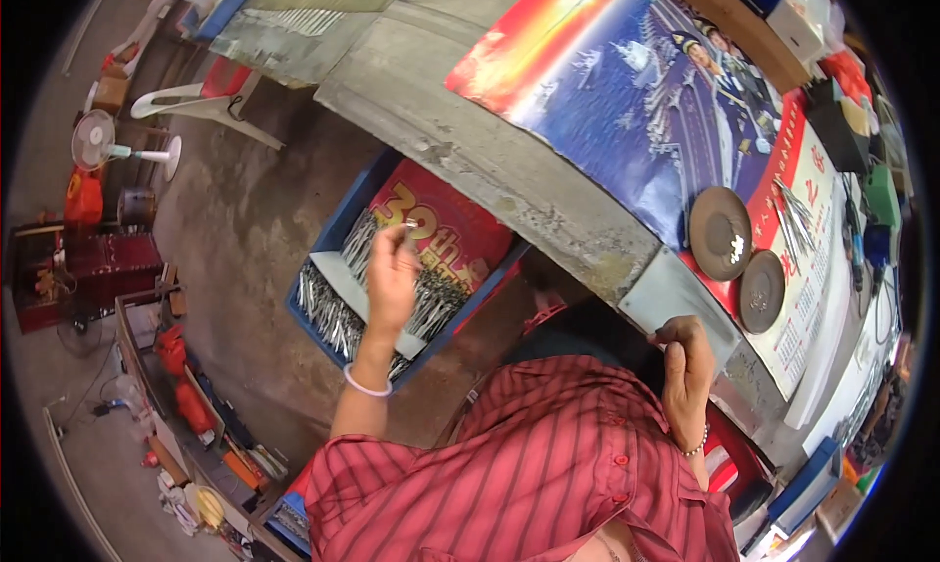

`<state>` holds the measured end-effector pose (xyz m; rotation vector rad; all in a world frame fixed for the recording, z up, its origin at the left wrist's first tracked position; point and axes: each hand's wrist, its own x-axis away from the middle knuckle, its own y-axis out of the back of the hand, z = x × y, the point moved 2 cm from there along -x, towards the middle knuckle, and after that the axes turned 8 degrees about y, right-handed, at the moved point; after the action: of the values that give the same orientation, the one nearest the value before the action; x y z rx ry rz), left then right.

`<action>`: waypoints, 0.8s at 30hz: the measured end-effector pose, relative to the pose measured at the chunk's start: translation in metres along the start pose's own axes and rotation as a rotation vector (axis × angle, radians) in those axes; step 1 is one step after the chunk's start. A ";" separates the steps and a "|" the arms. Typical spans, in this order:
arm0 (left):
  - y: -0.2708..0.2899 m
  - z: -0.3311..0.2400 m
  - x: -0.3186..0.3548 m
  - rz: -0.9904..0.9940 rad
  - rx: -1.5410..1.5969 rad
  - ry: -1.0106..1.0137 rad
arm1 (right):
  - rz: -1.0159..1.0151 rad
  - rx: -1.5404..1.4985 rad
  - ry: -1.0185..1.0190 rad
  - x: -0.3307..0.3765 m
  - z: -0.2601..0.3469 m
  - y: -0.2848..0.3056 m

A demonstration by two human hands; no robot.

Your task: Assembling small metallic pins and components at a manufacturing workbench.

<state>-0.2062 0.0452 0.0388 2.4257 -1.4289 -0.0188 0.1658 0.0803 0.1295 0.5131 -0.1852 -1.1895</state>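
A: What sits at nine o'clock?
B: A bin [364,190] with rods [436,307] in it — a strip [341,286] lies across, the left hand [392,278] above.
A: Toward one?
B: The table [392,63], bearing a poster [607,82]. Two dishes [713,219] rest on that at three, loose rods [795,217] beside them.
A: Four?
B: The right hand [688,361], near the table's edge.
A: Ten?
B: A chair [223,80].

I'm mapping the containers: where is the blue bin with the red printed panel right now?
In the head view, the blue bin is left of centre, beside the grey table, with the left hand over its metal pieces.
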 end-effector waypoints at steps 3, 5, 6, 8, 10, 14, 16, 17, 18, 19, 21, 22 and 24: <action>0.056 0.019 -0.007 -0.071 -0.174 0.032 | 0.079 -0.030 0.014 -0.003 0.008 -0.016; 0.072 0.037 -0.001 -0.116 -0.280 0.019 | 0.123 -0.033 0.036 -0.009 0.013 -0.024; 0.074 0.040 0.003 -0.099 -0.325 0.081 | 0.163 -0.025 0.066 -0.010 0.014 -0.027; 0.073 0.045 0.011 -0.080 -0.403 0.140 | 0.207 -0.020 0.096 -0.012 0.016 -0.032; 0.068 0.045 0.019 -0.025 -0.442 0.174 | 0.220 -0.013 0.111 -0.014 0.019 -0.034; 0.067 0.054 0.027 0.014 -0.620 0.065 | 0.233 -0.006 0.103 -0.014 0.019 -0.035; 0.063 0.049 0.027 0.035 -0.622 0.068 | 0.265 -0.009 0.098 -0.014 0.018 -0.034; 0.061 0.049 0.027 0.039 -0.633 0.081 | 0.255 -0.007 0.091 -0.014 0.017 -0.033; 0.059 0.048 0.027 0.046 -0.645 0.092 | 0.256 0.001 0.096 -0.014 0.015 -0.031; 0.058 0.045 0.027 0.005 -0.656 0.077 | 0.254 0.012 0.099 -0.014 0.014 -0.028; 0.048 0.035 0.019 -0.030 -0.669 0.036 | 0.202 0.044 0.089 -0.012 0.011 -0.014; 0.050 0.030 0.017 -0.025 -0.639 0.023 | 0.181 0.058 0.098 -0.010 0.007 -0.007; 0.028 -0.016 0.011 0.015 -0.513 -0.029 | 0.095 0.060 0.119 -0.003 -0.001 0.013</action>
<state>-0.2215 0.0276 0.0638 1.9979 -1.2635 -0.3717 0.1764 0.0870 0.1352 0.6188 -0.1422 -1.0603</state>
